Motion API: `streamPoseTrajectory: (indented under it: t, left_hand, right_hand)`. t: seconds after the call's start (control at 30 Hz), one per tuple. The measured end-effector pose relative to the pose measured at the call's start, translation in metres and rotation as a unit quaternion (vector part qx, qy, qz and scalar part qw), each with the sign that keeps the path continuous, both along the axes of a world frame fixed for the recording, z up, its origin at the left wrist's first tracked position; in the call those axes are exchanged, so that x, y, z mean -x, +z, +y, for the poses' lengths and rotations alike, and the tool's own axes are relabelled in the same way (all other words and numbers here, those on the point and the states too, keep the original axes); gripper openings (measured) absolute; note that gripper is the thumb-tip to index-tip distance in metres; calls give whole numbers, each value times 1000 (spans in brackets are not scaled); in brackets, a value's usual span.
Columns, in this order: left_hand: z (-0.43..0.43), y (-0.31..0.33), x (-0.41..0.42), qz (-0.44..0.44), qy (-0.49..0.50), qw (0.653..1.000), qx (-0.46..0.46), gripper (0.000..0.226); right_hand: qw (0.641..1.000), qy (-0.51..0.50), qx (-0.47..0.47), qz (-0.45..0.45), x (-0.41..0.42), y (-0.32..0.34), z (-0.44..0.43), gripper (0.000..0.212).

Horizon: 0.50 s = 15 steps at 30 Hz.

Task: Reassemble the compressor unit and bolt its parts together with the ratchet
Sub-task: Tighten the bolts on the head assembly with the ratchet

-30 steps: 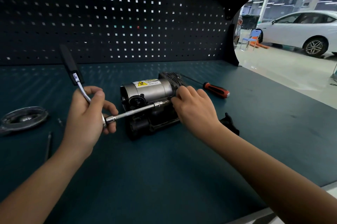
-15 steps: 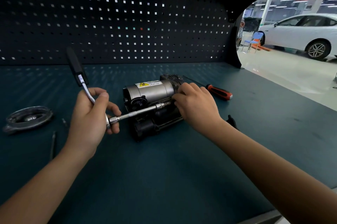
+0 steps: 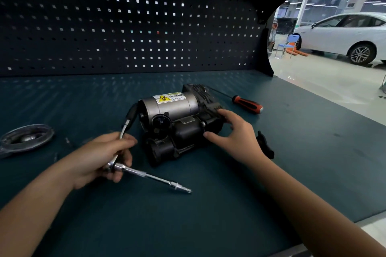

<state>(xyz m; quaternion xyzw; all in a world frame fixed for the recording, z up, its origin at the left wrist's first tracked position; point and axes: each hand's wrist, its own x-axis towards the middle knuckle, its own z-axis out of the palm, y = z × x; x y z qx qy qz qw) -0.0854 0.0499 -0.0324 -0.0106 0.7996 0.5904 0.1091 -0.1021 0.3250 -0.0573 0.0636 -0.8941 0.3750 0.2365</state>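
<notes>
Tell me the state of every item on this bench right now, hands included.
left hand: grips ratchet
right hand: open, fingertips on compressor unit
compressor unit: sits on bench, label up
ratchet: extension tip clear of compressor unit
screwdriver: lying untouched
metal ring: lying untouched

This is a car workshop: a red-handled screwdriver [image 3: 247,106] lies on the teal worktop [image 3: 188,225] just beyond the right hand [image 3: 236,133], a dark pegboard [image 3: 146,27] rises farther behind it, and far off to that hand's right a white car [image 3: 344,35] stands on a glossy floor [image 3: 313,85].
</notes>
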Motion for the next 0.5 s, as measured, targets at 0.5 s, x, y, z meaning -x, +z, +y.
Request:
streamPoseTrajectory:
  t: [0.5]
  left_hand:
    - [35,-24,3,101,30,994,31,22]
  right_hand:
    - [995,-32,94,-4,3,-10,-17,85]
